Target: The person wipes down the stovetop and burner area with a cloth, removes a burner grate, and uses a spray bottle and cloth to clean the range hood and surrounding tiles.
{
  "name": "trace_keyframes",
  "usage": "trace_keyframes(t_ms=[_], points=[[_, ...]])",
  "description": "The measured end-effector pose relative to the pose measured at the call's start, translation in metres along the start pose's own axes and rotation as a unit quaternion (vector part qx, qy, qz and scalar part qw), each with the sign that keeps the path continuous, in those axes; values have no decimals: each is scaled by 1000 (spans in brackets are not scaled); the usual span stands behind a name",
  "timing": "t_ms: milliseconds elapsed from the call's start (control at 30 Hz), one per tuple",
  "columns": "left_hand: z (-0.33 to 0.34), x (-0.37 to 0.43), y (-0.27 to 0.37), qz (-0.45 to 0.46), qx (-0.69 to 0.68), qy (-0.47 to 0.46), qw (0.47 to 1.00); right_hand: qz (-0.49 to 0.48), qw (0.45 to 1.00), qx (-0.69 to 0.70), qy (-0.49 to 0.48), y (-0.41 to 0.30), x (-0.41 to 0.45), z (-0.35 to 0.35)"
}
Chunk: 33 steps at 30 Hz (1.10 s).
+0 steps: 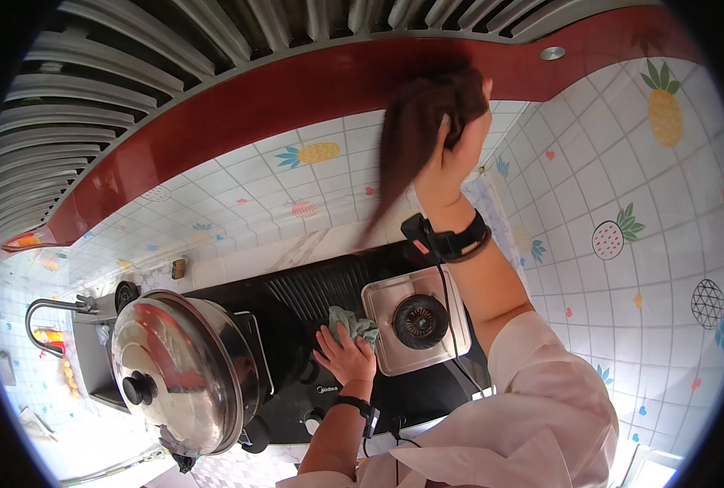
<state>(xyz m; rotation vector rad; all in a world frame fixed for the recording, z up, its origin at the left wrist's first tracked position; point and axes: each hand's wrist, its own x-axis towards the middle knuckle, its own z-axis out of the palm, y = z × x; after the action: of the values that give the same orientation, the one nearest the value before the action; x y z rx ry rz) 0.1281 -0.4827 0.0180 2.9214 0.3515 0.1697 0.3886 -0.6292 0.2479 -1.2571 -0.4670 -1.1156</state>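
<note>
My right hand is raised beneath the range hood and grips a dark brown cloth. The cloth is bunched against the hood's red front band, and one long corner hangs down, slightly blurred. Lower down, my left hand rests on a grey-green rag on the black glass gas stove. Just right of that hand is a burner set in a square metal tray.
A large lidded steel pot covers the stove's left side. Beyond it are a sink and a curved faucet. Metal hood slats hang overhead. Fruit-patterned tile lines the walls. A black cable trails from my right wristband across the burner tray.
</note>
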Motion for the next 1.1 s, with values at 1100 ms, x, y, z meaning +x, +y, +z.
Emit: trace_keyframes(t_ms=[1100], points=[[-5,0,3,-10,-27,-10,1000,50,977,-170,117,15,60,-40]])
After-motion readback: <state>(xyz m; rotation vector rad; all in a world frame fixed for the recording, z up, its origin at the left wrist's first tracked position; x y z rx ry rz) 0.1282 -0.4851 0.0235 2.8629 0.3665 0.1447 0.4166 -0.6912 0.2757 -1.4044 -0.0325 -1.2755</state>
